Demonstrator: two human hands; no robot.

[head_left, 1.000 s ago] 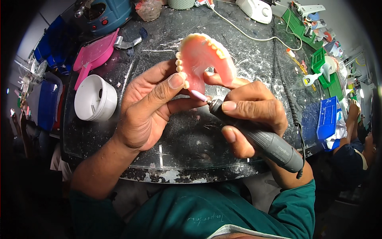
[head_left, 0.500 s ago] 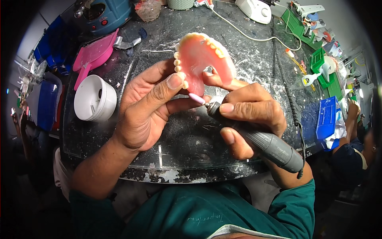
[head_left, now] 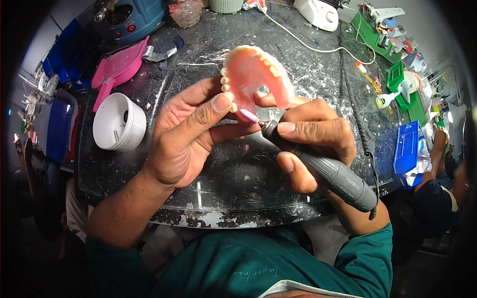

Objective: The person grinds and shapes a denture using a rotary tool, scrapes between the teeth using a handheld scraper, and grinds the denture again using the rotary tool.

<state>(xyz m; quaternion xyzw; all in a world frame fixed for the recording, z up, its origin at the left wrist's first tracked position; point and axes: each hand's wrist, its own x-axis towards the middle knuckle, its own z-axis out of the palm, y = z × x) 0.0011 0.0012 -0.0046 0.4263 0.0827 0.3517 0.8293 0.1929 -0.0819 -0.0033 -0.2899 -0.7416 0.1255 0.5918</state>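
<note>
A pink denture (head_left: 239, 79) with cream teeth along its rim is held up over the bench. My left hand (head_left: 181, 134) pinches its left end, thumb on the teeth, the other fingers mostly behind. In my right hand (head_left: 318, 131) is a dark grey rotary handpiece (head_left: 330, 174), gripped between thumb and fingers and tilted up to the left. Its pale lilac grinding bit (head_left: 249, 116) lies against or just in front of the denture's lower left end; contact is hard to make out. A finger of my right hand reaches up beside the denture's right end.
A white tub (head_left: 119, 124) and a pink dustpan (head_left: 119, 67) stand at the left. The handpiece's coiled cord (head_left: 365, 134) runs along the right. Blue bin (head_left: 408, 154) and green trays (head_left: 397, 74) line the right edge. White dust covers the dark bench (head_left: 238, 191). Other people sit at both sides.
The denture has dropped slightly and tipped a little. The handpiece's bit has shifted up and right along the denture's lower end, now at a steeper tilt.
</note>
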